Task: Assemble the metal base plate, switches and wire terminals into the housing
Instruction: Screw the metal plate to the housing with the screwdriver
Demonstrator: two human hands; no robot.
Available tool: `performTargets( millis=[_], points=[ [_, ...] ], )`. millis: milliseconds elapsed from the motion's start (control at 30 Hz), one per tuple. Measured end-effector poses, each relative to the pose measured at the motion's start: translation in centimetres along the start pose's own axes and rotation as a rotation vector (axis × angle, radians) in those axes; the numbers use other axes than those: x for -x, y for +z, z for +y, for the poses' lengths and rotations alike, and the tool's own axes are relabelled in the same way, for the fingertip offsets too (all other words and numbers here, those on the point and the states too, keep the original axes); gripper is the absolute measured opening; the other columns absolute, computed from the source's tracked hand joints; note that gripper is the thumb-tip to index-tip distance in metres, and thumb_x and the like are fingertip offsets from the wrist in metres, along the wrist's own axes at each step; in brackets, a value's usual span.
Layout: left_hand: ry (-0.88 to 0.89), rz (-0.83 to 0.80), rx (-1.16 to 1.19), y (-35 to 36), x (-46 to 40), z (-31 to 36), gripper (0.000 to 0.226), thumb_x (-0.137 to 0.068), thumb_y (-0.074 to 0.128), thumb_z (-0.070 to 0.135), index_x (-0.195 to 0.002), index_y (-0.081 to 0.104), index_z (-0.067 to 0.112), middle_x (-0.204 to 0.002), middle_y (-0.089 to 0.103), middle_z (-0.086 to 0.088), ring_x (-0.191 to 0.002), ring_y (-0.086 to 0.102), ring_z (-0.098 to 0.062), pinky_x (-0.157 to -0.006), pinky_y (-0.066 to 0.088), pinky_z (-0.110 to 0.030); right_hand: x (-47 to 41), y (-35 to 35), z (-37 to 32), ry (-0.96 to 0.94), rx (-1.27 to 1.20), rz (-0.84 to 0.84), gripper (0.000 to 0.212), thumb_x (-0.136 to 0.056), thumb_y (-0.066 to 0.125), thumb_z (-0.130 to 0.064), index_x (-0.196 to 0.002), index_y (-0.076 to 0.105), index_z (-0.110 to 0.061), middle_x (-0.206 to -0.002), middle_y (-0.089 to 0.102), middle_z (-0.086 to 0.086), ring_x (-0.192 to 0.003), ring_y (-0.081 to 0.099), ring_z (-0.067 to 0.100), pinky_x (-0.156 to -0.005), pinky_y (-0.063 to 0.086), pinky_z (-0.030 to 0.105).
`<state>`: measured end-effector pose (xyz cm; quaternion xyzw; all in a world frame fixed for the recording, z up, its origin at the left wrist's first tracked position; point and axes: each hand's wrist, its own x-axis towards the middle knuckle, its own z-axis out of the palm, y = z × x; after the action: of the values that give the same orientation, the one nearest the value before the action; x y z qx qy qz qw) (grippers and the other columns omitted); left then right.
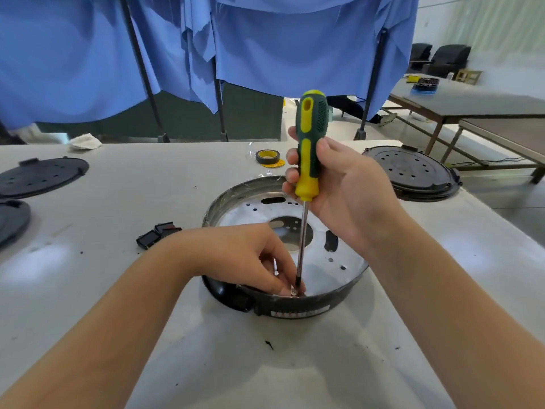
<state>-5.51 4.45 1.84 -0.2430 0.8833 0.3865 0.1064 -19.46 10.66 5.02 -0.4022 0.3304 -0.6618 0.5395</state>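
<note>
Gripping the screwdriver (309, 149) upright, the right hand (339, 187) sits at 12 o'clock from the screw (293, 291) the left hand (250, 255) pinches.

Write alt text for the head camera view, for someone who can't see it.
A right hand holds a green and yellow screwdriver upright, its tip at a screw that the left hand steadies near the front rim of a round metal plate seated in a black housing. Black switches and a tape roll lie on the white table.
</note>
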Motion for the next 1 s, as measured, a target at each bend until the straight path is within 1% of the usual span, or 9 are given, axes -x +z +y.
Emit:
performTargets(
  millis=[100,167,267,600,700,767,833,900,1000],
  points=[
    [0.001,-0.003,0.047,-0.1,0.0,-0.1,0.015,-0.085,0.072,0.024,-0.099,0.072,0.029,-0.061,0.062,0.024,-0.058,0.056,0.006,-0.059,0.042,-0.008,0.1,0.1,0.4,-0.016,0.021,-0.027,0.036,-0.103,0.025,-0.012,-0.131,0.045,0.0,-0.078,0.054,0.005,-0.062,0.051,0.015,-0.064,0.049,0.028],
    [0.003,0.006,0.074,-0.1,0.0,-0.3,0.009,-0.082,0.075,0.026,-0.087,0.071,0.032,-0.063,0.064,0.022,-0.059,0.057,0.004,-0.06,0.045,-0.01,0.1,0.1,0.5,-0.023,0.029,-0.04,0.037,-0.103,0.025,-0.012,-0.132,0.044,0.001,-0.078,0.054,0.005,-0.062,0.051,0.014,-0.063,0.049,0.027],
    [0.009,0.033,0.073,0.1,-0.1,-0.5,0.011,-0.079,0.077,0.031,-0.073,0.068,0.034,-0.064,0.065,0.019,-0.061,0.059,0.001,-0.059,0.046,-0.011,0.3,0.1,0.6,-0.031,0.037,-0.06,0.037,-0.103,0.026,-0.011,-0.132,0.044,0.002,-0.078,0.055,0.005,-0.063,0.052,0.014,-0.063,0.05,0.027],
    [0.012,0.055,0.033,0.4,-0.5,-0.5,0.01,-0.08,0.075,0.034,-0.071,0.071,0.035,-0.058,0.058,0.014,-0.055,0.051,0.0,-0.054,0.043,-0.012,0.6,0.0,1.0,-0.044,0.1,-0.13,0.028,-0.102,0.03,-0.01,-0.121,0.049,-0.003,-0.08,0.058,0.004,-0.067,0.055,0.014,-0.07,0.052,0.029],
    [0.026,0.039,0.059,0.3,-0.3,-0.6,0.011,-0.081,0.075,0.03,-0.073,0.072,0.036,-0.056,0.057,0.015,-0.053,0.05,-0.001,-0.054,0.043,-0.014,0.6,-0.5,0.3,-0.033,0.176,-0.219,0.023,-0.095,0.044,-0.007,-0.117,0.052,-0.006,-0.089,0.067,0.005,-0.079,0.065,0.018,-0.083,0.055,0.035],
    [0.036,0.021,0.078,0.2,-0.1,-0.6,0.017,-0.082,0.074,0.026,-0.071,0.071,0.039,-0.055,0.058,0.019,-0.052,0.051,0.001,-0.055,0.043,-0.012,0.8,-1.0,-0.4,-0.054,0.251,-0.261,0.032,-0.085,0.055,-0.005,-0.117,0.05,-0.006,-0.098,0.072,0.007,-0.09,0.069,0.022,-0.086,0.055,0.036],
    [0.042,0.015,0.077,0.1,0.0,-0.6,0.022,-0.082,0.074,0.025,-0.069,0.07,0.042,-0.058,0.061,0.021,-0.055,0.054,0.003,-0.057,0.045,-0.012,1.0,-1.2,-1.1,-0.095,0.36,-0.263,0.041,-0.077,0.065,-0.004,-0.115,0.049,-0.008,-0.1,0.073,0.006,-0.093,0.071,0.024,-0.083,0.056,0.035],
    [0.04,0.03,0.084,-0.1,0.1,-0.6,0.01,-0.082,0.075,0.027,-0.083,0.073,0.037,-0.065,0.065,0.021,-0.063,0.059,0.002,-0.065,0.05,-0.016,1.1,-1.2,-1.6,-0.141,0.481,-0.228,0.051,-0.068,0.077,-0.007,-0.112,0.05,-0.012,-0.095,0.074,0.006,-0.09,0.072,0.024,-0.077,0.058,0.034],
    [0.051,0.064,0.141,-0.6,0.5,-0.6,0.017,-0.08,0.076,0.025,-0.097,0.072,0.03,-0.078,0.071,0.017,-0.073,0.065,0.0,-0.07,0.052,-0.018,1.4,-1.0,-2.1,-0.267,0.714,-0.135,0.064,-0.059,0.083,-0.02,-0.116,0.055,-0.017,-0.095,0.07,0.008,-0.085,0.07,0.02,-0.071,0.059,0.031]
  ],
)
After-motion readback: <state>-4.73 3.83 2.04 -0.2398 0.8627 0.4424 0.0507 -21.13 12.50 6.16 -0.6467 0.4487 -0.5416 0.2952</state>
